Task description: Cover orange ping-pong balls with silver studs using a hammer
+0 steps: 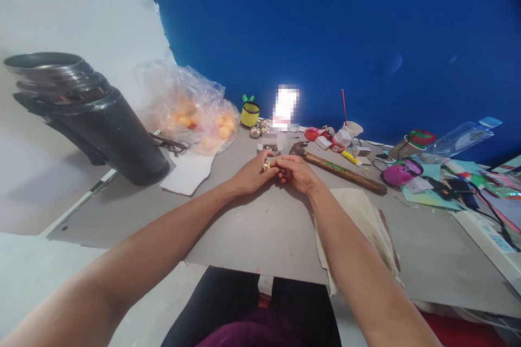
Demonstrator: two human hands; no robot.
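Above the middle of the grey table, my left hand [255, 174] is closed round a small shiny gold-and-white rounded piece [266, 165], of which only a part shows between thumb and fingers. My right hand [299, 172] meets it from the right, its thumb and fingers pinched together close to that piece. What the right fingers hold, if anything, is hidden. Just beyond my fingers lies a small tray of dark shiny bits [268, 148]. A claw hammer [337, 167] with a worn wooden handle rests to the right of my right hand.
At left stand a large black flask [118, 124], a white paper sheet [189, 173] and a clear bag of orange fruit [191, 119]. Behind are a yellow basket [249, 114] and shiny balls [255, 132]. A beige cloth [354, 217] lies under my right forearm; a power strip [484, 233] is at right.
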